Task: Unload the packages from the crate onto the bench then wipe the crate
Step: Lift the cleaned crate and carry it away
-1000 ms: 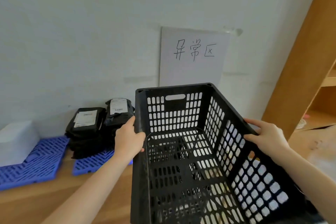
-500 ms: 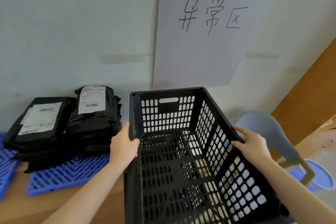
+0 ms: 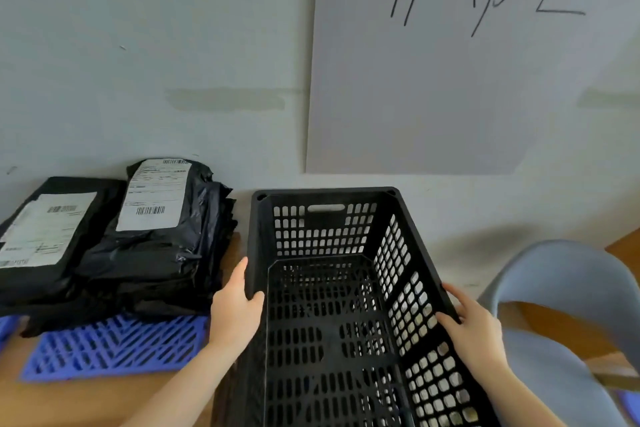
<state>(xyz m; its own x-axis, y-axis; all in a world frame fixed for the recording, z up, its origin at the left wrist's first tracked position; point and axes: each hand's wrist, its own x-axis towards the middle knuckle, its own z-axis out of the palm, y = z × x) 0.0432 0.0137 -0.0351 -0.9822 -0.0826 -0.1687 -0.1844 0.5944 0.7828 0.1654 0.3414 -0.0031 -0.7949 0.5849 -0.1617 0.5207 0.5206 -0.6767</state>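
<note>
Unloading looks done: crate point(image 3: 346, 305) is empty, at 6 o'clock of the view. You hold it by both long rims, left hand point(image 3: 235, 312) wrapped over the left rim, right hand point(image 3: 474, 329) curled on the right. Next: set it down, find a cloth (none in view), wipe. Count: one crate, two stacks of black packages point(image 3: 114, 239) at 9 o'clock on blue mats point(image 3: 114, 347); per-stack number unclear.

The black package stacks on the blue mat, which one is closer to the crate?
The right stack, topped by the upright label with a barcode near its bottom, sits beside the crate; the other stack lies farther left.
</note>
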